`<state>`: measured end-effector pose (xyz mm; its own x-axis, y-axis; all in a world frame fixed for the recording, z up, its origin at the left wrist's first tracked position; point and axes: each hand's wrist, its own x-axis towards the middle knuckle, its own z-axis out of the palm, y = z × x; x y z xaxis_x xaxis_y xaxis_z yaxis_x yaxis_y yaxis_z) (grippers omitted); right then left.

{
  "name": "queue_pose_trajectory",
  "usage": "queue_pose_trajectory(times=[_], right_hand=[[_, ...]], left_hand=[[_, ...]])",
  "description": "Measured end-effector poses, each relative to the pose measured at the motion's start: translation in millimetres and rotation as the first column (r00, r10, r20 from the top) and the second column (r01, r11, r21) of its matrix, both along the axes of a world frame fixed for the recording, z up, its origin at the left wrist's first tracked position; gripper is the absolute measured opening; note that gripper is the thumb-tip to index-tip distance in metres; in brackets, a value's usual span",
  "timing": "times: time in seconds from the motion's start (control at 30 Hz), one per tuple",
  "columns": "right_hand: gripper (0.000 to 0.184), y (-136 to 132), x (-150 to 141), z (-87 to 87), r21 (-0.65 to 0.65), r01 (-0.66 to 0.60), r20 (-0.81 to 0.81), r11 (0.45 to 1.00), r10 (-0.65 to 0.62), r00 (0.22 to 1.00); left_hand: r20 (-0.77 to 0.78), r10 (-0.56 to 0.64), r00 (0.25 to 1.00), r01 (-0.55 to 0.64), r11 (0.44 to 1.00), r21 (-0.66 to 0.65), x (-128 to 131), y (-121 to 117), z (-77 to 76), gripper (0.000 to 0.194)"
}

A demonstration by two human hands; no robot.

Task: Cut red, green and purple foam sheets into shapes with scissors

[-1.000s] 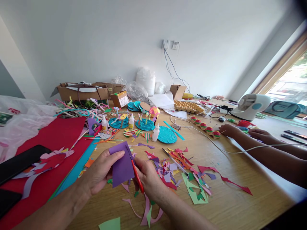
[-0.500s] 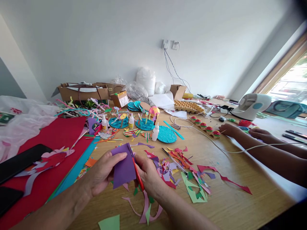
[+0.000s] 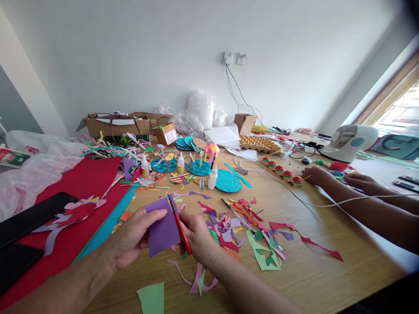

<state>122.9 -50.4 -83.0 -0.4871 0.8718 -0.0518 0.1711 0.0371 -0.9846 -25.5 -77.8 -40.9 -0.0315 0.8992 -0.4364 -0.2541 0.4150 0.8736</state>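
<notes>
My left hand [image 3: 131,237] pinches a purple sheet of paper [image 3: 163,229], thumb on its upper left edge, holding it just above the wooden table [image 3: 327,279]. My right hand [image 3: 199,235] grips red-handled scissors [image 3: 178,224] whose blades run up along the purple sheet's right edge. A heap of coloured paper scraps [image 3: 242,226] lies just right of my right hand.
Another person's forearms [image 3: 366,205] rest at the right near a row of red painted cups [image 3: 283,172] and a white fan [image 3: 348,141]. Red paper [image 3: 81,187], a black phone [image 3: 29,218], glue bottles [image 3: 212,178], teal discs [image 3: 228,181] and cardboard boxes [image 3: 114,124] fill the left and back.
The scissors' blades have travelled further up the purple sheet's right edge, and both hands with the sheet shifted slightly left in view as the camera turned.
</notes>
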Motion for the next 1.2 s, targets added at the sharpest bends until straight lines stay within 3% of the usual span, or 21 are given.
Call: queue_pose_trajectory(times=[0.13,0.2,0.33,0.47,0.57,0.8,0.9,1.03,1.2], right_hand=[[0.039,0.3,-2.6,4.0,-0.211,-0.062,-0.035,0.976,0.055,0.998],[0.040,0.8,-1.7,3.5,-0.260,-0.136,-0.104,0.956,0.112,0.988],[0.043,1.4,1.4,-2.9,-0.298,-0.337,-0.341,0.893,0.230,0.911],[0.045,1.6,3.4,-8.0,-0.302,-0.418,-0.478,0.857,0.243,0.844],[0.040,3.7,5.0,-11.2,-0.343,-0.475,-0.531,0.810,0.250,0.809],[0.041,12.5,9.8,-18.8,-0.377,-0.555,-0.594,0.741,0.266,0.759],[0.042,16.1,13.6,-14.2,-0.370,-0.541,-0.598,0.755,0.253,0.761],[0.042,22.9,23.1,-3.4,-0.341,-0.475,-0.604,0.811,0.197,0.772],[0.043,30.8,32.9,2.8,-0.360,-0.403,-0.588,0.842,0.131,0.798]], left_hand=[[-0.002,0.110,0.994,-0.110,0.993,0.033,-21.3,-0.2,0.4,0.012],[0.044,0.085,0.995,-0.089,0.993,0.079,-31.0,1.7,0.4,0.010],[0.166,-0.023,0.986,0.014,0.998,0.057,-38.0,5.2,-4.0,0.013],[0.256,-0.168,0.952,0.159,0.986,0.058,-36.6,8.4,-10.5,0.019],[0.226,-0.261,0.938,0.241,0.964,0.116,-37.0,12.1,-13.6,0.021],[0.140,-0.217,0.966,0.196,0.969,0.149,-37.3,21.2,-12.8,0.011],[0.084,-0.215,0.973,0.201,0.967,0.155,-40.7,26.5,-6.1,0.013],[0.010,-0.105,0.994,0.103,0.986,0.134,-50.0,37.6,1.3,0.011],[-0.029,-0.084,0.996,0.086,0.991,0.105,-57.9,48.3,0.2,0.012]])
